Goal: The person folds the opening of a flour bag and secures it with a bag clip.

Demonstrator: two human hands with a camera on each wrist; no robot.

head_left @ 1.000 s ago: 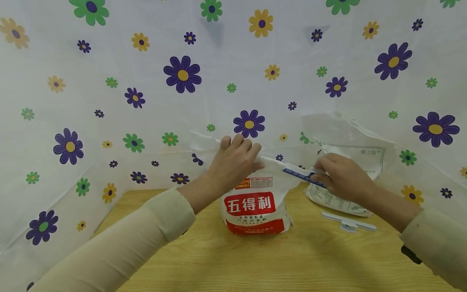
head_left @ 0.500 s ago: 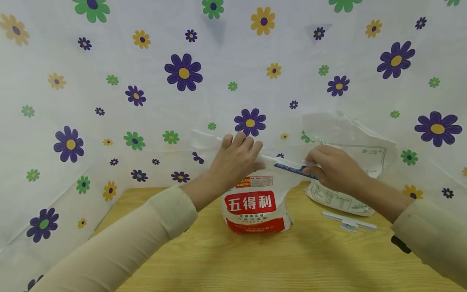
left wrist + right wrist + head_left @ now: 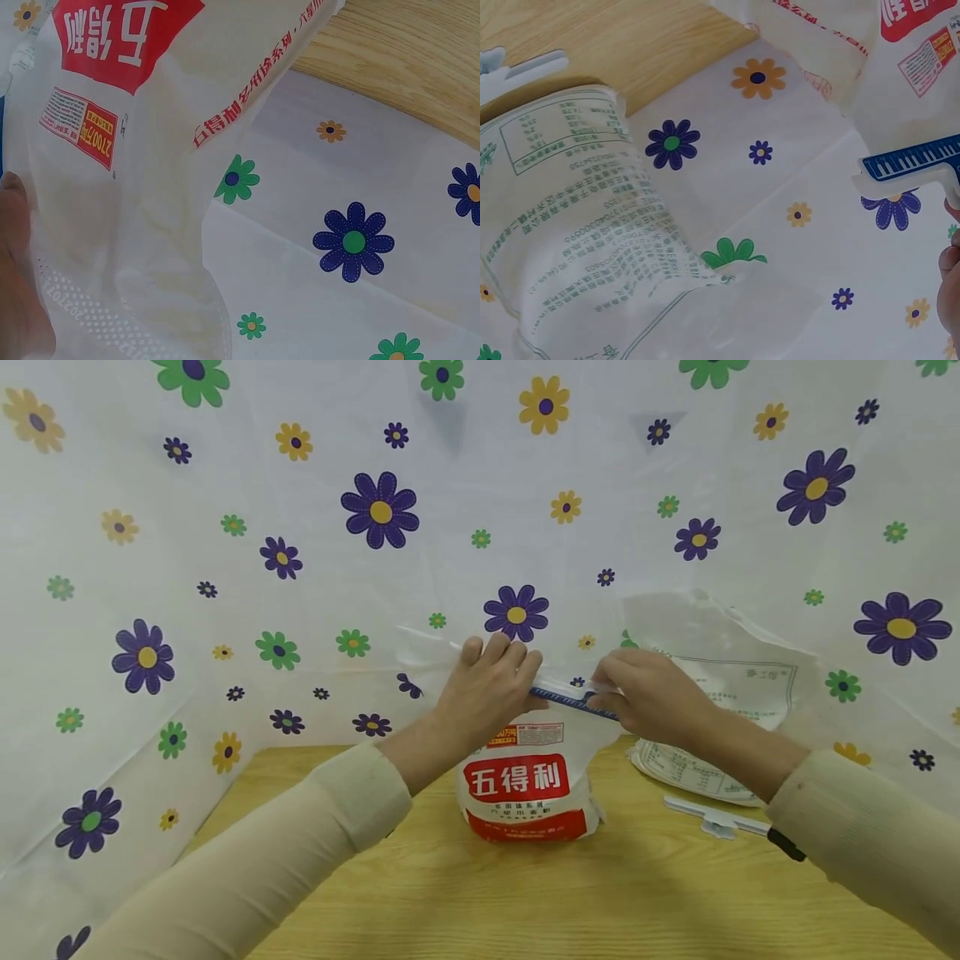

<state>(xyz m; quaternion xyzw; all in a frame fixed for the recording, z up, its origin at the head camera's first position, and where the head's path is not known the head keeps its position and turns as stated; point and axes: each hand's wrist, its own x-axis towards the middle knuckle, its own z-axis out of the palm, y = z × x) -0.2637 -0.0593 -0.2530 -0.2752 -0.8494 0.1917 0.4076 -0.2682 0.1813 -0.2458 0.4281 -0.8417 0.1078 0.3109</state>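
Note:
A white flour bag [image 3: 517, 814] with a red label stands upright on the table, its empty top part pulled upward. My left hand [image 3: 483, 689] grips the gathered top of this bag, with knuckles up; the left wrist view shows the bag [image 3: 161, 195] hanging beside the hand's edge. Between thumb and fingers my right hand [image 3: 648, 693] pinches one end of a blue and white bag sealing clip [image 3: 566, 700]. The clip's other end reaches the left hand, lying across the bag top. In the right wrist view the clip [image 3: 911, 157] shows its toothed blue strip.
Behind the right hand leans a second white bag [image 3: 757, 693] with green print. A white sealing clip [image 3: 716, 814] lies on the wooden table [image 3: 465, 893] in front of it. A flower-printed sheet [image 3: 450, 568] encloses the back and sides.
My right hand has moved left with the sealing clip, bringing it along the bag top up to the left hand. The left hand keeps its grip in place.

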